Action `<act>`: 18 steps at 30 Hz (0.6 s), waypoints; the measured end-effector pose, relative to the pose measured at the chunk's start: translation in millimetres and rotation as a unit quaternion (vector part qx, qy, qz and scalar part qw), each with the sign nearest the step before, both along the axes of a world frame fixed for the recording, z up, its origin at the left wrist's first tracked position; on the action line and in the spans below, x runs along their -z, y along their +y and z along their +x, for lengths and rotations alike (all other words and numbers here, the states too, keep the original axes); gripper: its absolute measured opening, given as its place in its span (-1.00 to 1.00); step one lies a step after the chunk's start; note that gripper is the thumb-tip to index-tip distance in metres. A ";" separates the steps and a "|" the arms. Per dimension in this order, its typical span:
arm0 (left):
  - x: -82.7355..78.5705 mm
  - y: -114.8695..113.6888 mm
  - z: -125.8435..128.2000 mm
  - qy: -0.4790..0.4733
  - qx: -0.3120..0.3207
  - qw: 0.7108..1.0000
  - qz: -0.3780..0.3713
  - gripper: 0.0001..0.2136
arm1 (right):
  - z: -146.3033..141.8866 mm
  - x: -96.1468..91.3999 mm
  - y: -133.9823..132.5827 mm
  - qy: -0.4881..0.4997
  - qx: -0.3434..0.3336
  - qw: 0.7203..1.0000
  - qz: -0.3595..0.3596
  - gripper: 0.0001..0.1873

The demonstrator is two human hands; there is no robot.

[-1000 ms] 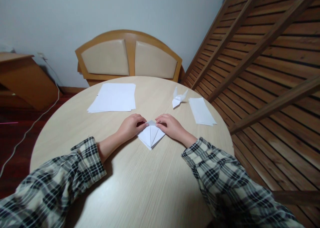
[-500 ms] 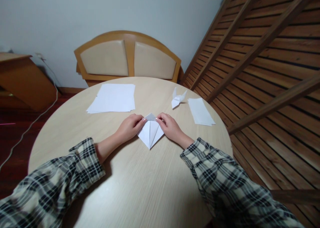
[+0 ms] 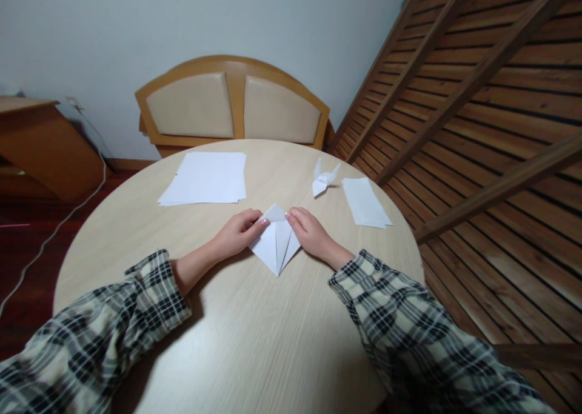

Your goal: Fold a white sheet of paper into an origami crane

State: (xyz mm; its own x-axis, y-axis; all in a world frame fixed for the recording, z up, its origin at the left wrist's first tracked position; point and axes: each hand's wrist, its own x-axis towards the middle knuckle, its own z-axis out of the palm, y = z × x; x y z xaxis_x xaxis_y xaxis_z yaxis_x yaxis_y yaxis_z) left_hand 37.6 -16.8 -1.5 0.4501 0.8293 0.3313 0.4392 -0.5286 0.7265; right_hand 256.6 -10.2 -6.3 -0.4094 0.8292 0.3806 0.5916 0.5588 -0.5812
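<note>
A white folded paper (image 3: 275, 244), kite-shaped with its point toward me, lies on the round pale wooden table (image 3: 254, 335). My left hand (image 3: 236, 233) pinches its upper left edge with curled fingers. My right hand (image 3: 310, 234) grips its upper right edge, fingers closed on the paper. The top flap stands unfolded into a small peak between my fingertips. Both arms wear plaid sleeves.
A stack of white sheets (image 3: 205, 177) lies at the far left of the table. A finished folded paper figure (image 3: 324, 179) sits at the far right, beside a narrow paper stack (image 3: 365, 202). A wooden chair (image 3: 233, 106) stands behind the table; slatted wood panels (image 3: 491, 99) lean at right.
The folded-down top flap of the paper has been opened upward into a peak. My hands have spread slightly apart along the upper edges.
</note>
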 end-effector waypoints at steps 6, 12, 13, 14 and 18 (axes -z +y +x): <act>-3.5 -2.8 2.8 -0.102 0.028 0.982 -0.154 -0.68 | -0.2 2.7 0.2 0.064 -0.023 0.997 -0.027 -0.65; -3.1 -1.2 1.0 -0.131 0.022 0.970 -0.205 -0.64 | 0.2 4.4 0.5 0.110 -0.046 0.992 -0.052 -0.61; -2.1 -0.6 0.8 -0.131 0.022 0.968 -0.211 -0.64 | 0.3 3.8 -0.1 0.112 -0.047 0.991 -0.055 -0.61; -1.0 -0.1 0.6 -0.132 0.022 0.967 -0.216 -0.63 | 0.3 3.3 -0.6 0.113 -0.049 0.991 -0.056 -0.62; 0.4 0.8 0.8 -0.146 0.032 0.960 -0.237 -0.65 | -0.4 2.4 -1.2 0.108 -0.048 0.992 -0.053 -0.63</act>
State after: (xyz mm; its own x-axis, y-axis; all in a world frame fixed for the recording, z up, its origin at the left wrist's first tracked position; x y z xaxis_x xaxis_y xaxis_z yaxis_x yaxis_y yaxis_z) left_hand 38.4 -16.0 -2.0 0.4510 0.8914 0.0437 0.1568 -0.1273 0.9794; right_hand 256.2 -11.3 -8.6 -0.4058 0.8309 0.3807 0.3939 0.5348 -0.7475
